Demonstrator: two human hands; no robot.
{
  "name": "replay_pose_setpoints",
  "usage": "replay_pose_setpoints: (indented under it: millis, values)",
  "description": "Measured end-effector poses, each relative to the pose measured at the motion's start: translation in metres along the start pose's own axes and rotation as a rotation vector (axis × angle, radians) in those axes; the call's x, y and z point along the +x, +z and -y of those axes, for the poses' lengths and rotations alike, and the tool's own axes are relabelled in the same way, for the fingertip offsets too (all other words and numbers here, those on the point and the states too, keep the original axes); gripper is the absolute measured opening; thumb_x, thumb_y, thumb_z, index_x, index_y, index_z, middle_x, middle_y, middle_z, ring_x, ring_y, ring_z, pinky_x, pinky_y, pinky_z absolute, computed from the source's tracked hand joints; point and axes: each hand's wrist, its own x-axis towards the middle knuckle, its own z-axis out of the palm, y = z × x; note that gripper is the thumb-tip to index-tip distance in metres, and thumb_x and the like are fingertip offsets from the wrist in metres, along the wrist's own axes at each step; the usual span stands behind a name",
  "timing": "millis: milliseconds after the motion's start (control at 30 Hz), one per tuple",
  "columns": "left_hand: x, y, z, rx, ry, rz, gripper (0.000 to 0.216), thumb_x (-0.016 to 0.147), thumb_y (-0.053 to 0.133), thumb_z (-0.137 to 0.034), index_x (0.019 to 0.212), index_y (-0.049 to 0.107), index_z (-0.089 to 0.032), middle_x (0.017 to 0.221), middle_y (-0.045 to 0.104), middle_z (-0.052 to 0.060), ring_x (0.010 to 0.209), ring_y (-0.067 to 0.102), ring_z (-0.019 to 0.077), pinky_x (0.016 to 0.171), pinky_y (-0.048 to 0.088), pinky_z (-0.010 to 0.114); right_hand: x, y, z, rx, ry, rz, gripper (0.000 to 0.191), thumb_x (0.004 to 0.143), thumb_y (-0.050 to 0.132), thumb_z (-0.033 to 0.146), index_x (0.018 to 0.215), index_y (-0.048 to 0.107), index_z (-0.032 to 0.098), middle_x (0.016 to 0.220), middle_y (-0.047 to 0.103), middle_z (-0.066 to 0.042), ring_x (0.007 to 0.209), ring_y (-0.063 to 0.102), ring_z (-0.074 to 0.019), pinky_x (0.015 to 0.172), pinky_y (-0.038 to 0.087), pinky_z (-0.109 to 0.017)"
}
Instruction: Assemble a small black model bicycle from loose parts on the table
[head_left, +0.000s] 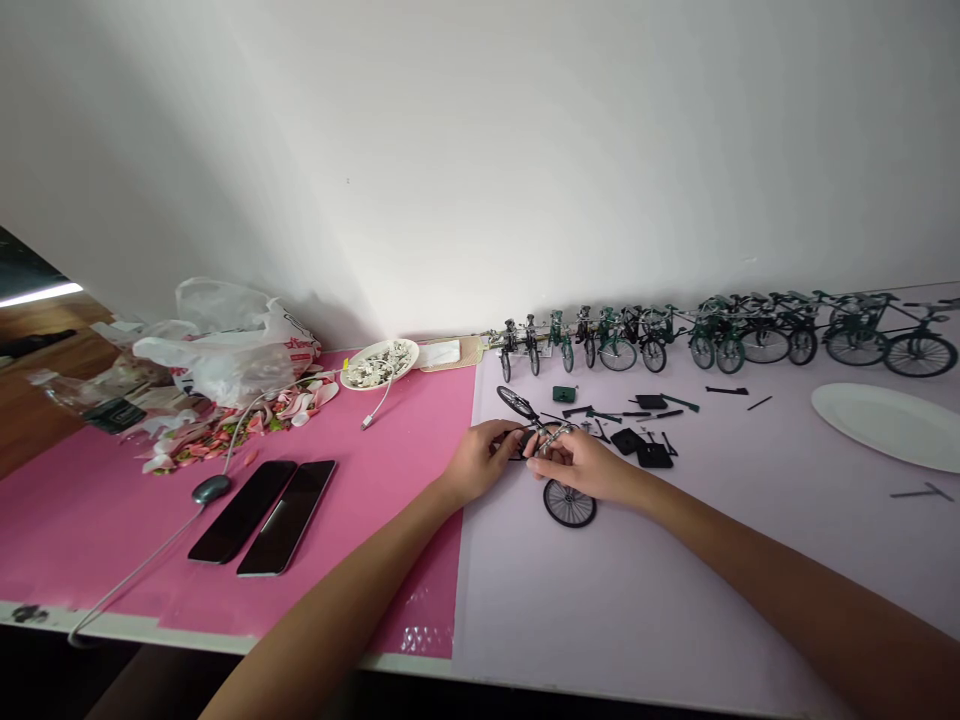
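Note:
A miniature model bicycle is between my two hands near the middle of the table. One black spoked wheel shows below my right hand, and another thin wheel tilts up beyond my left hand. My left hand is closed, its thumb and fingers pinching a dark part of the bicycle. My right hand is closed too, with fingers around the silvery handlebar. My fingers hide most of the frame. Just right of them lie loose black parts, including flat square pieces and a small dark green block.
A row of model bicycles stands along the wall. A white oval plate is at right. On the pink left side are two phones, a mouse-shaped dark device, a cable, a bowl of small pieces, plastic bags and a bottle.

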Motion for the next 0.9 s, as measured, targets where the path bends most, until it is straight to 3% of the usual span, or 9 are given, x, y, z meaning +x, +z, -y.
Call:
replay_pose_setpoints:
  millis: [900]
  values:
    - [0.0007, -0.0016, -0.0041, 0.025, -0.005, 0.011, 0.033, 0.102, 0.048, -0.037, 0.109, 0.075, -0.018, 0.103, 0.079, 0.007, 0.088, 0.073, 0.0188, 0.079, 0.056, 0.027, 0.0010, 0.0006, -0.0019, -0.025, -0.012, -0.013, 0.034, 0.089, 0.065, 0.048, 0.076, 0.072, 0.017, 0.062, 0.062, -0.001, 0.059, 0.056, -0.0152, 0.056, 0.039, -0.026]
